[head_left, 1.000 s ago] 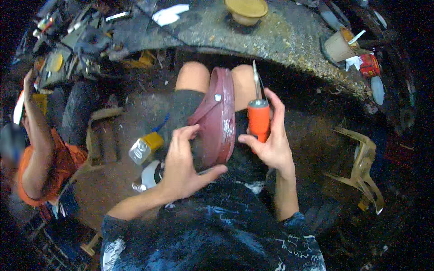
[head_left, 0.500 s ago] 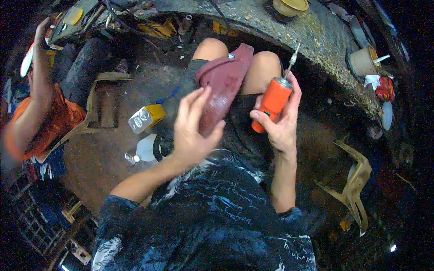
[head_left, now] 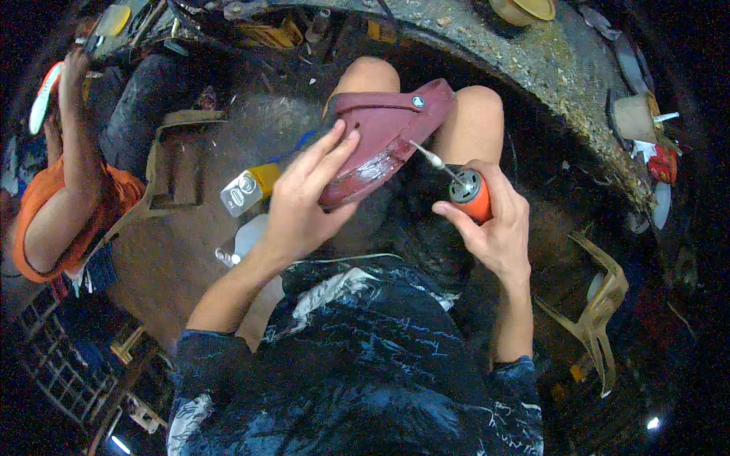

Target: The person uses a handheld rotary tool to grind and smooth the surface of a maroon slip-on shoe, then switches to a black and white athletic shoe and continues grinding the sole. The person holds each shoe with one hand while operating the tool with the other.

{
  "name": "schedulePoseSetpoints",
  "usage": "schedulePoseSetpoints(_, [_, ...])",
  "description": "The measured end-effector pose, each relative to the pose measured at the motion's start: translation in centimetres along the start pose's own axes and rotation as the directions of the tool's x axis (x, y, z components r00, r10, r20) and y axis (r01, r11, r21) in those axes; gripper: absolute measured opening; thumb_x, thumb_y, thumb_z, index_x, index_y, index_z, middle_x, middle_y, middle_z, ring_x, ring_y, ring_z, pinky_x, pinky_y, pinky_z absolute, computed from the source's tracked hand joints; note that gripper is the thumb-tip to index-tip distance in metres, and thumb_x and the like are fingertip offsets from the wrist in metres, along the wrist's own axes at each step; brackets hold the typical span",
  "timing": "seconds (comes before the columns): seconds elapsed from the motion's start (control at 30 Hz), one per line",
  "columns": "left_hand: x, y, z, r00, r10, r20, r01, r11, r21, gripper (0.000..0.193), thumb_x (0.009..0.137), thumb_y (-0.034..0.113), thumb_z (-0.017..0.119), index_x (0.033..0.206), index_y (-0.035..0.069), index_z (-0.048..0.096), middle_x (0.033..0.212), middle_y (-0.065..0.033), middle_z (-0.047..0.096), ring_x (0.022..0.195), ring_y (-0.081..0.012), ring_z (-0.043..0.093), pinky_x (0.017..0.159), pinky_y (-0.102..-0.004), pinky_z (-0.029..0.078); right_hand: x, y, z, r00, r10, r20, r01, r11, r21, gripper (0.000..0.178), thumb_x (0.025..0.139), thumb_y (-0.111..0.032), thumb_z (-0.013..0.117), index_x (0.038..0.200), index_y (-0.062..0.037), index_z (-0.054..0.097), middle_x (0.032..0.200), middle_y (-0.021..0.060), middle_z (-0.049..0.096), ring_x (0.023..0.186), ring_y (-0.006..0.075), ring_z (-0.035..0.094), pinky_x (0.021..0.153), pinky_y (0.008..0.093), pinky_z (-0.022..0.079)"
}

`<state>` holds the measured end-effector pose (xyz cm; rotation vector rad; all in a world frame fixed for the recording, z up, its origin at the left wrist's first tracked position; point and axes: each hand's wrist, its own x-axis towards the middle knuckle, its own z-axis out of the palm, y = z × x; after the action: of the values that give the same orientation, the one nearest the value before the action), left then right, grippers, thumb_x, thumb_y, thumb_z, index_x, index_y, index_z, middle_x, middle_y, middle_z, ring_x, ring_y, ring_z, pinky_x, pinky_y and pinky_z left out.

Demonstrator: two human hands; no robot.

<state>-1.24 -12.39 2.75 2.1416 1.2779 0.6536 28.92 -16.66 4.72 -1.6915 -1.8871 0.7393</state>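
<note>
Left hand (head_left: 304,190) pinching clog (head_left: 380,125), fingers of right hand (head_left: 502,228) round orange tool (head_left: 476,207). Looks like tool alignment; next calls for steady clog.

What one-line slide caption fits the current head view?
Left hand gripping a maroon clog, right hand holding an orange tool, its tip near the clog's glossy side.

The left forearm (head_left: 237,287) slants forward and to the right, its wrist nearly straight, and the left hand (head_left: 299,209) has its fingers extended forward and rightward, the thumb set apart nearer the torso in a loose clasp. The right forearm (head_left: 515,315) points almost straight ahead, the right hand (head_left: 503,228) curled in a grip with its thumb toward the left. Both knees (head_left: 480,106) are bent and apart.
</note>
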Motion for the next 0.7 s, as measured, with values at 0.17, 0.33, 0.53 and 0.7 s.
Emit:
schedulePoseSetpoints(0.17, [0.9,-3.3,-4.0,0.993,0.034,0.112,-0.034,0.999,0.0,0.093,0.069,0.0,0.09,0.157,0.015,0.065,0.166,-0.0188,0.057,0.137,-0.0405,0.067,0.115,-0.0472,0.053,1.1,-0.5,0.9,0.999,0.053,-0.001,-0.053,0.982,-0.18,0.051,0.086,-0.044,0.092,0.113,-0.0073,0.069,0.092,0.0166,0.073,0.083,0.0406,0.076,0.072,0.0497,0.059])
schedulePoseSetpoints(0.33, [1.3,-4.2,-3.6,0.994,0.054,0.097,-0.052,0.998,-0.016,0.094,0.068,-0.001,0.091,0.157,0.014,0.065,0.166,-0.0178,0.058,0.135,-0.0393,0.068,0.113,-0.0455,0.055,2.8,-0.6,2.2,0.999,0.045,0.007,-0.041,0.945,-0.324,0.062,0.082,-0.063,0.093,0.092,-0.0065,0.067,0.067,0.0129,0.067,0.062,0.0381,0.072,0.058,0.0459,0.056])
schedulePoseSetpoints(0.53, [1.3,-4.1,-3.7,0.996,0.0,0.088,0.004,0.999,-0.04,0.093,0.068,-0.003,0.09,0.156,0.013,0.065,0.165,-0.0171,0.059,0.137,-0.0385,0.068,0.115,-0.0445,0.054,4.0,-0.8,2.1,0.994,0.099,0.041,-0.082,0.947,-0.31,0.068,0.086,-0.072,0.085,0.084,-0.0086,0.058,0.066,0.0149,0.067,0.061,0.0405,0.071,0.055,0.0501,0.055])
schedulePoseSetpoints(0.7, [1.5,-4.3,-3.7,0.996,0.011,0.087,-0.003,0.996,-0.087,0.093,0.067,-0.003,0.089,0.156,0.012,0.065,0.165,-0.0162,0.059,0.135,-0.0385,0.069,0.114,-0.0448,0.055,4.2,-0.9,2.0,0.993,0.101,0.055,-0.078,0.942,-0.326,0.068,0.087,-0.072,0.085,0.084,-0.0087,0.058,0.067,0.0153,0.068,0.062,0.0415,0.071,0.055,0.0503,0.055])
